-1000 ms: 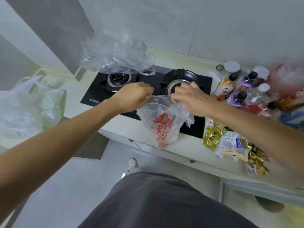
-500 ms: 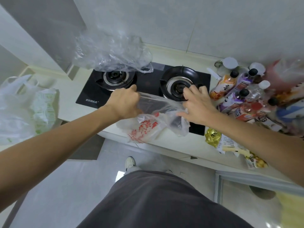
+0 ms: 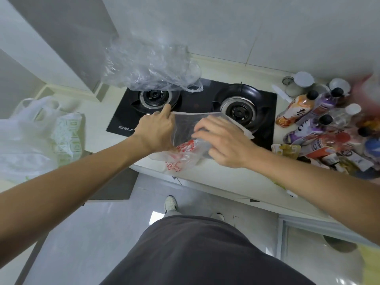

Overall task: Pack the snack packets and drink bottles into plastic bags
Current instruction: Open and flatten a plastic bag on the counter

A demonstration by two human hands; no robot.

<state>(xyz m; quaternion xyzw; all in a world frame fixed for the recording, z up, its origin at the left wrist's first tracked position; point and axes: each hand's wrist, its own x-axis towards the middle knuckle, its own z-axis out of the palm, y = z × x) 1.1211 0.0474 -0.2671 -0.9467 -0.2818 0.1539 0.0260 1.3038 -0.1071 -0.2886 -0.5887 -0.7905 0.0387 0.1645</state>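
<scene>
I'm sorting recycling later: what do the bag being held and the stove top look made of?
The bag looks like thin clear plastic film with red print; it crinkles and shows the stove through it. The stove top seems glossy black glass, judging by its smooth reflective sheen, though enamel is possible.

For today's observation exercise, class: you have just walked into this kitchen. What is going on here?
A person stands at a counter, working open a clear plastic bag with red print that lies over the front of a gas stove. The left hand pinches the bag's edge; the right hand grips the other side. Drink bottles and snack packets lie unpacked to the right. Another crumpled clear bag sits behind the stove.
</scene>
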